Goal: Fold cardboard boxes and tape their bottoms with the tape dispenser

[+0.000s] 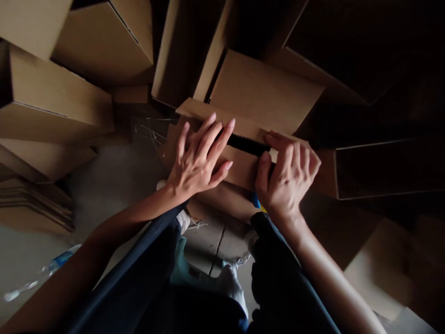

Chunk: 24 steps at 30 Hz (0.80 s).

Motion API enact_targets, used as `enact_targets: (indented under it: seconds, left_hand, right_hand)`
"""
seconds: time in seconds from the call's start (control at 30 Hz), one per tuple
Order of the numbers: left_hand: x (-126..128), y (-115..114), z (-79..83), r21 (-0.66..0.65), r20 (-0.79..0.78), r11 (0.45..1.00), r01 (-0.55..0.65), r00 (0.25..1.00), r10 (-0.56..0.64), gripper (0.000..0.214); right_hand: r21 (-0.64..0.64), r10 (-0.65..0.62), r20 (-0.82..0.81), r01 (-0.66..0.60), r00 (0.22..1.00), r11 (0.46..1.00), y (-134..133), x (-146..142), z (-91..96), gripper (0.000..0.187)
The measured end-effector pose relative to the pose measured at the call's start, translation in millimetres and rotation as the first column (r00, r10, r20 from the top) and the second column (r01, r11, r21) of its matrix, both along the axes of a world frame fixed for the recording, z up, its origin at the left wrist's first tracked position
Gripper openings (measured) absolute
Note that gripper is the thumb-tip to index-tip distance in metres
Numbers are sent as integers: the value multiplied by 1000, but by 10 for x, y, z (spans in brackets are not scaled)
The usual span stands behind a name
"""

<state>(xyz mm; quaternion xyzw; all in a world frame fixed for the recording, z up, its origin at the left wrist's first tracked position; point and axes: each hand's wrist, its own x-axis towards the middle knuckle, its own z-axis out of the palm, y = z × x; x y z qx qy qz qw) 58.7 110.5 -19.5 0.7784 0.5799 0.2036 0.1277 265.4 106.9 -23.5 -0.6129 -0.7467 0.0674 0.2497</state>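
A brown cardboard box (264,93) stands in front of my knees with its top flaps nearly closed, a dark gap left between them. My left hand (200,157) lies flat on the near flap (239,169), fingers stretched out and spread, fingertips reaching over the gap. My right hand (288,178) is curled at the right end of the gap, thumb and fingers pinched on a small pale piece (274,155) at the flap's edge; what it is I cannot make out.
Stacked cardboard boxes (52,97) crowd the left and back. An open dark box (385,169) lies to the right. Flattened cardboard (38,204) is piled at the left. A plastic bottle (55,264) lies on the grey floor (118,171). My dark trousers and shoes show below.
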Motion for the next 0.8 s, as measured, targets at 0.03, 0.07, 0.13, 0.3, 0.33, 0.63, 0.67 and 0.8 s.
enact_targets:
  seconds: [0.03, 0.07, 0.13, 0.3, 0.33, 0.63, 0.67, 0.8]
  left_hand:
    - [-23, -86, -42, 15, -11, 1000, -15, 1000, 15, 69]
    - [-47, -163, -82, 43, -20, 999, -24, 999, 25, 70]
    - [-92, -269, -142, 81, -31, 996, -21, 999, 24, 71]
    - [-121, -283, -158, 223, -89, 974, 29, 996, -9, 75]
    - [-119, -274, -158, 280, -126, 959, 40, 992, -5, 75]
    - [-132, -288, -219, 157, -111, 987, -21, 993, 39, 71]
    - [-126, -280, -209, 145, -101, 989, -15, 994, 30, 71]
    - [-110, -257, -159, 110, -111, 994, 0, 994, 13, 70]
  right_hand:
    - [5, 3, 6, -3, 1000, 1000, -80, -17, -24, 42]
    - [8, 9, 10, -9, 1000, 1000, -153, -35, -41, 41]
    - [-3, 41, 0, -41, 999, 999, -258, -59, -46, 42]
    - [73, 205, -219, -193, 954, 978, -238, 104, 25, 46]
    - [125, 203, -263, -175, 943, 977, -207, 188, 8, 47]
    - [170, -93, -213, 131, 973, 977, -557, 929, -1031, 60]
    - [145, -22, -157, 45, 987, 988, -671, 946, -1171, 65]
    - [19, 225, -45, -225, 973, 974, -1019, 917, -1616, 53]
